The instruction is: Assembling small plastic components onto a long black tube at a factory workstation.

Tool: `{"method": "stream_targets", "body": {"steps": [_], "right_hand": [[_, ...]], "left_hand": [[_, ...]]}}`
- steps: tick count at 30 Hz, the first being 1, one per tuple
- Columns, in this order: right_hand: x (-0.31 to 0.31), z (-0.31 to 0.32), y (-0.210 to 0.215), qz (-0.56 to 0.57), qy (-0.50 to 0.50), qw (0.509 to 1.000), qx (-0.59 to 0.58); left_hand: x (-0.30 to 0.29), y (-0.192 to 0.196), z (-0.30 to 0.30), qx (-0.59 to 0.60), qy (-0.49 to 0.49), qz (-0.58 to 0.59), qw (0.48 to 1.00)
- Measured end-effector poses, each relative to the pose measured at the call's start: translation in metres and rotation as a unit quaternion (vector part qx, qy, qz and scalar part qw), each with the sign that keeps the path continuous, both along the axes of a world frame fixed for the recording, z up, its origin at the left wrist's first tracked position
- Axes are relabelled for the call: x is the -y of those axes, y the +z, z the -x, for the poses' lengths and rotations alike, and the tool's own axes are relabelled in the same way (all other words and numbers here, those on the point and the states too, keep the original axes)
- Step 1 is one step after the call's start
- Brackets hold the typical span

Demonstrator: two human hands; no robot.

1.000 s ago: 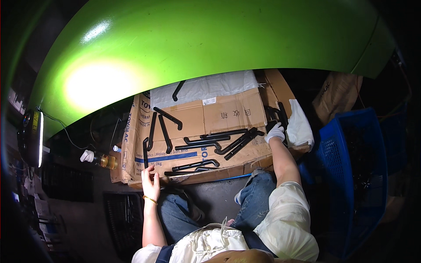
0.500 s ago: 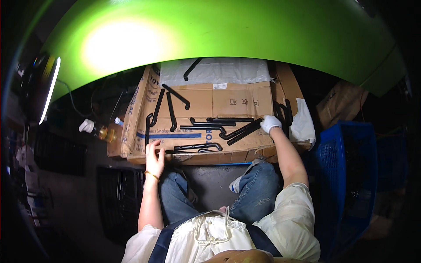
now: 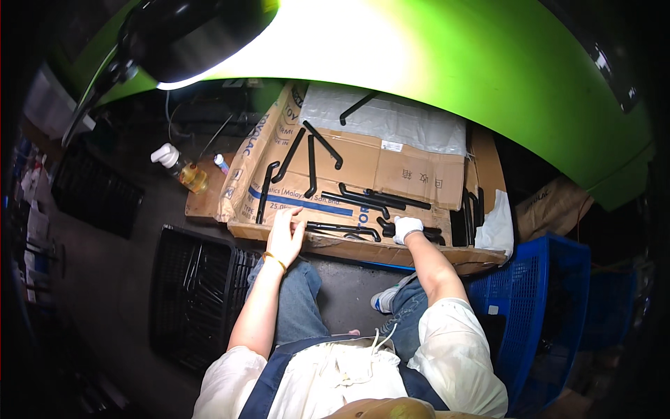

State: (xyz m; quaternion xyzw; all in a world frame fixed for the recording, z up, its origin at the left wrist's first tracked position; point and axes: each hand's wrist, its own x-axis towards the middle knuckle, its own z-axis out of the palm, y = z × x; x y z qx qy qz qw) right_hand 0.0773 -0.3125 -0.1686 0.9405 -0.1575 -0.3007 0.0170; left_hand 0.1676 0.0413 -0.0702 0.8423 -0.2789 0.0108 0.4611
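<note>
Several black bent rods, each a straight bar with a short hooked end, lie loose in a shallow cardboard box. My left hand, bare with a yellow band at the wrist, rests at the box's near wall with its fingers apart. Its thumb side is close to the end of a hooked rod; I see nothing gripped. My right hand, in a white glove, is closed over a small bunch of black rods near the front wall. The gloved fingers partly hide these rods.
A green machine panel overhangs the box's far side, with a black lamp lit at the upper left. A pump bottle stands left of the box. Black crates are at lower left, blue baskets at right.
The view has swung, so the box sits further right and the lamp has come into sight. My gloved right hand has brought its rods nearer the front wall; my left hand stays at the near edge.
</note>
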Motion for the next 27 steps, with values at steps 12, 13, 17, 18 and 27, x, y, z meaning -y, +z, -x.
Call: {"method": "stream_targets", "body": {"steps": [12, 13, 17, 18, 27], "right_hand": [[-0.082, -0.117, 0.037, -0.218, -0.051, 0.973, 0.049], [-0.089, -0.120, 0.034, -0.241, -0.051, 0.967, 0.070], [-0.089, -0.110, 0.038, -0.287, -0.084, 0.938, 0.177], [-0.081, -0.103, 0.043, -0.298, -0.087, 0.923, 0.229], [-0.046, 0.000, 0.146, -0.557, -0.400, 0.550, 0.477]], "left_hand": [[-0.009, -0.005, -0.010, -0.143, 0.101, 0.192, 0.966], [-0.011, -0.007, -0.012, -0.149, 0.093, 0.191, 0.966], [-0.011, -0.012, -0.022, -0.128, 0.044, 0.143, 0.980], [-0.007, -0.013, -0.027, -0.130, 0.041, 0.144, 0.980], [0.117, -0.077, -0.078, -0.004, -0.333, -0.371, 0.867]]}}
